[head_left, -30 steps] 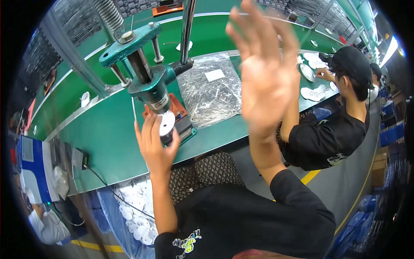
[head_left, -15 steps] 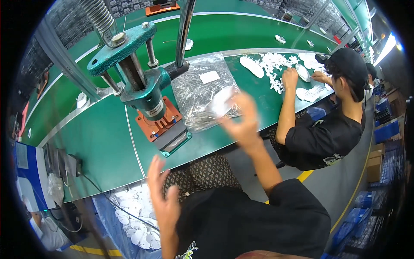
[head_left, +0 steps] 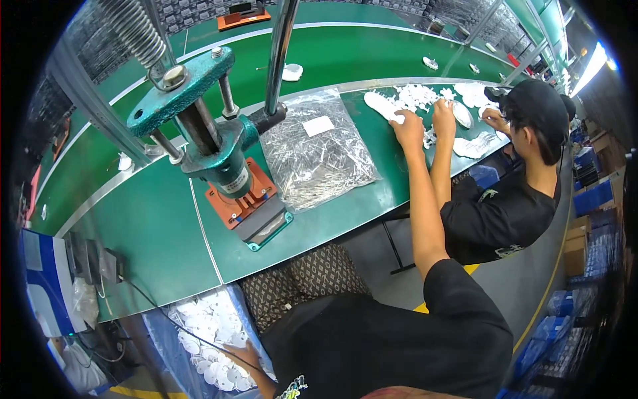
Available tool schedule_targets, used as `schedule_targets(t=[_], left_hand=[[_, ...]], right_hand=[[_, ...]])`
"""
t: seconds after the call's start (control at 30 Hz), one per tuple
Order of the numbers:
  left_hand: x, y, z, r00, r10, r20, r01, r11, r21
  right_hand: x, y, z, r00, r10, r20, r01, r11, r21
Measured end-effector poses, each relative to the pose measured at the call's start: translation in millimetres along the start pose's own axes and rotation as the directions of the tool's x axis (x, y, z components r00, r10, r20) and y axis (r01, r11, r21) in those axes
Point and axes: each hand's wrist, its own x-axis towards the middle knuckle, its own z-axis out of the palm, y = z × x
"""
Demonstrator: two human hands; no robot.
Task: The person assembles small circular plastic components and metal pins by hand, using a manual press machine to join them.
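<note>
My right hand [head_left: 409,130] reaches to the far right of the green table, fingers closed on the near end of a white flat oblong piece [head_left: 381,104]. It may be one piece or several stacked; the fingertips hide part of it. Down at the left, my left hand [head_left: 244,357] is over a blue-lined bin [head_left: 244,312] of white flat discs [head_left: 211,332]. Its fingers stretch out against the discs, partly in shadow, and no disc shows in its grasp. A teal hand press [head_left: 216,156] with an orange fixture [head_left: 242,199] stands on the table between my hands.
A clear bag of thin metal pins [head_left: 319,153] lies beside the press. A co-worker [head_left: 508,173] sits at the right, hands among small white parts [head_left: 415,98] and a white shell [head_left: 462,115]. A black cable [head_left: 159,309] crosses over the bin. Behind runs a green conveyor [head_left: 359,50].
My right hand has swung from above the pin bag, carrying a white piece, to the oblong white piece at the right. My left hand has dropped from mid-air into the bin of discs.
</note>
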Motion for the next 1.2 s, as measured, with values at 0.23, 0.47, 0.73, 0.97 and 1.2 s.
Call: schedule_targets(t=[0.23, 0.47, 0.73, 0.97, 1.2], left_hand=[[6.4, 24.6, -52.9, 0.983, -0.169, -0.076, 0.159, 0.979, -0.125], [2.7, 2.1, -50.9, 0.98, -0.179, 0.09, 0.192, 0.969, -0.158], [-12.1, -27.2, -84.1, 0.978, -0.039, 0.203, 0.109, 0.931, -0.347], [-24.9, -46.1, -91.6, 0.963, -0.269, 0.029, 0.256, 0.868, -0.427], [5.0, -56.5, -146.1, 0.948, -0.309, -0.08, 0.244, 0.863, -0.442]], right_hand=[[-6.9, -24.0, 5.0, 0.998, -0.005, 0.069, 0.011, 0.996, -0.09], [-80.3, -134.6, -54.4, 0.992, -0.127, -0.002, 0.106, 0.82, 0.563], [-129.6, -191.2, -55.2, 0.743, -0.634, 0.214, 0.467, 0.72, 0.512], [-130.2, -196.9, -52.1, 0.77, -0.567, 0.294, 0.315, 0.738, 0.597], [-146.1, -186.9, -58.9, 0.83, -0.081, 0.552, -0.531, 0.188, 0.826]])
